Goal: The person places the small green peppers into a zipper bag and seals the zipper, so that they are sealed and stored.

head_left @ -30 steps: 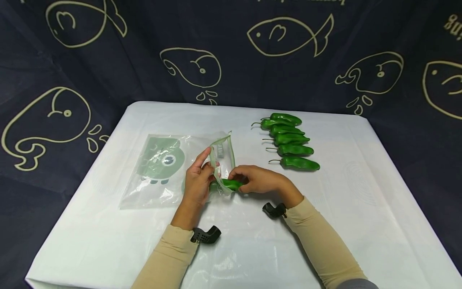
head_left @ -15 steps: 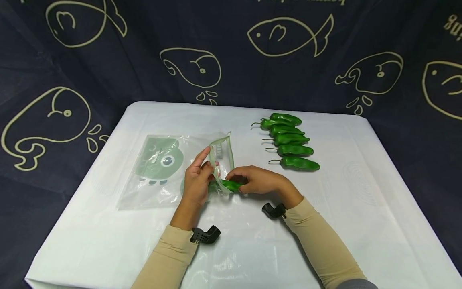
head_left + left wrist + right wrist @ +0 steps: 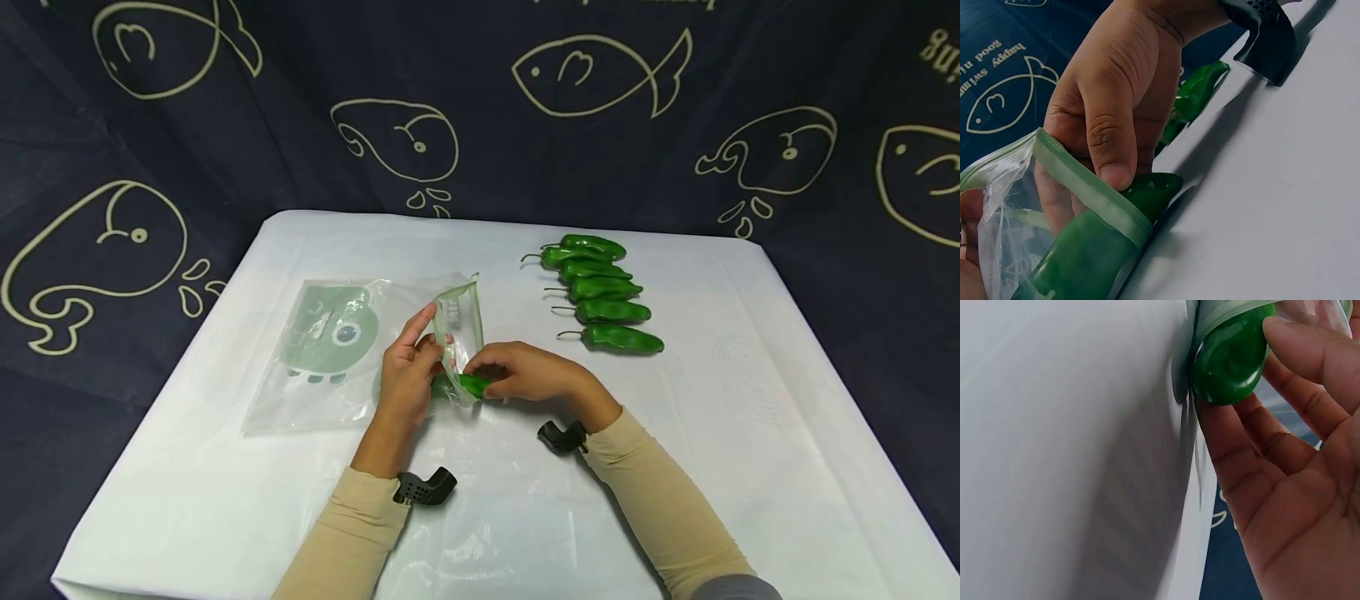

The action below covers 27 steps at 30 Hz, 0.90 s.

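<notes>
A clear zip bag (image 3: 330, 408) printed with a pale green cartoon lies flat, its green-edged mouth raised and facing right. My left hand (image 3: 407, 375) pinches the near side of that mouth between thumb and fingers. With thumb and fingertips, my right hand (image 3: 528, 371) grips the blunt end of a green pepper (image 3: 472, 385). Most of this pepper (image 3: 1085, 256) shows through the plastic in the left wrist view, and only its end (image 3: 1235, 362) sticks out past the green rim. Fingers of the right hand reach inside the opening.
Several green peppers (image 3: 618, 338) lie in a column at the back right of the white table (image 3: 750, 433), stems pointing left. Behind the table hangs a dark cloth (image 3: 480, 50) with fish drawings.
My right hand has moved slightly left, pushing the pepper a little deeper into the bag. My left hand keeps its hold on the bag's mouth, almost unmoved.
</notes>
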Motion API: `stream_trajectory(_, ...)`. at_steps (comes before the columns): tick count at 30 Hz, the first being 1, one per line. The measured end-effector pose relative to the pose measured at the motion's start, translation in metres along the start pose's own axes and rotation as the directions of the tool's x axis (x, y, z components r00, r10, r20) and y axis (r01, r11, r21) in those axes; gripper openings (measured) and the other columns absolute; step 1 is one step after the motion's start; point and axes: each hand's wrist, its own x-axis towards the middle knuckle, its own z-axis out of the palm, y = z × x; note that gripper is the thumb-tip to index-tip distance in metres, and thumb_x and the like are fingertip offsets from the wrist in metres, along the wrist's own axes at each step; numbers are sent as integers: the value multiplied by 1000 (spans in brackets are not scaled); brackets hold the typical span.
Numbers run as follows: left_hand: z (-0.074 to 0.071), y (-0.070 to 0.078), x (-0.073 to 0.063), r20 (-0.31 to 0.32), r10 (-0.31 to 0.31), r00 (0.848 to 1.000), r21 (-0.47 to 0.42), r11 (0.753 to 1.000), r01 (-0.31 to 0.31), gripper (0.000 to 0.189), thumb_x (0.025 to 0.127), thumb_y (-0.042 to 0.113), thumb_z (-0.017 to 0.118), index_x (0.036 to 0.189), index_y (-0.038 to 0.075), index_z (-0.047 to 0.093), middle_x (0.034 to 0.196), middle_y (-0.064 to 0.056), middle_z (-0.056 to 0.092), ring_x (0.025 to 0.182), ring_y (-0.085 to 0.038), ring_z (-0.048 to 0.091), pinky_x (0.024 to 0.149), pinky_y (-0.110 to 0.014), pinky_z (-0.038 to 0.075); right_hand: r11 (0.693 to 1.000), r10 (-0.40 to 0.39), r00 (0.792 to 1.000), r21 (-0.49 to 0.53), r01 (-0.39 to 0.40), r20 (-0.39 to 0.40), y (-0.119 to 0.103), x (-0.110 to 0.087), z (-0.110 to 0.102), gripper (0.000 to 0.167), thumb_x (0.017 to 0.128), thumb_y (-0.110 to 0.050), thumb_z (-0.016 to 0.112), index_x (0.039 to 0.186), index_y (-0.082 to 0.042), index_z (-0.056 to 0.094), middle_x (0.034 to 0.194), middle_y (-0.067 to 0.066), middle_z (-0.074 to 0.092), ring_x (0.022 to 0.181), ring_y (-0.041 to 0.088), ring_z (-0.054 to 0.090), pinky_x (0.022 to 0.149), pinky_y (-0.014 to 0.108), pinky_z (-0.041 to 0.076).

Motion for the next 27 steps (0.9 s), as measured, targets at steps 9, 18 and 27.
stream_trajectory(9,0,0,-1,28,10,1000,-13,1000,-10,58,89,-15,46,146,-4,45,131,-2,52,92,-11,60,63,-20,52,995,-81,996,-52,83,41,0,3,1,51,82,8,62,131,-6,63,125,5,61,106,20,55,91,33,48)
stream_trajectory(18,1,0,-1,41,17,999,0,1000,-17,57,89,-15,47,146,-5,45,133,-2,51,92,-11,60,63,-20,53,993,-70,997,-91,73,40,-3,5,1,47,87,7,61,133,-4,61,126,8,62,108,20,56,94,32,47)
stream_trajectory(27,-1,-1,0,32,11,999,7,1000,-11,59,88,-16,47,146,-4,45,134,-2,51,92,-11,60,63,-21,54,998,-5,1000,-70,7,25,-6,7,2,26,90,1,63,114,-9,64,107,-1,63,97,20,55,87,31,47)
